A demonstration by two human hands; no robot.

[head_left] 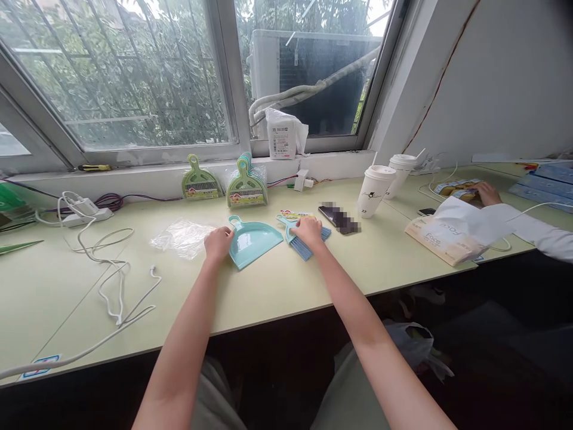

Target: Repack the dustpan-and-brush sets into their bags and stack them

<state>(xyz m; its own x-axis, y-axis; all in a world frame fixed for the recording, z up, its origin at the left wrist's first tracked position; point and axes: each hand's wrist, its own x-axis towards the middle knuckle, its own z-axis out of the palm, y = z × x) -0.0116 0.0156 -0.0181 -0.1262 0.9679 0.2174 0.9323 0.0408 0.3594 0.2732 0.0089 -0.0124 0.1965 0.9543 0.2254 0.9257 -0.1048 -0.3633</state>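
A light blue dustpan (255, 240) lies on the pale table with its handle pointing away from me. My left hand (218, 243) is closed on the pan's left edge. To the right of the pan, my right hand (310, 232) grips a small matching hand brush (301, 247) from above. The brush's blue bristles show on both sides of the fingers, and part of its body is hidden under them. Just behind the brush lies a printed card (295, 214). Crumpled clear plastic wrap (181, 237) rests left of my left hand.
Packaged green dustpan sets (246, 185) lean by the window sill. Right of the brush are a phone (333, 216) and lidded paper cups (375, 191). White cables (120, 269) sprawl on the left. Another person's hand (487, 194) is at far right, behind a tissue pack (441, 239).
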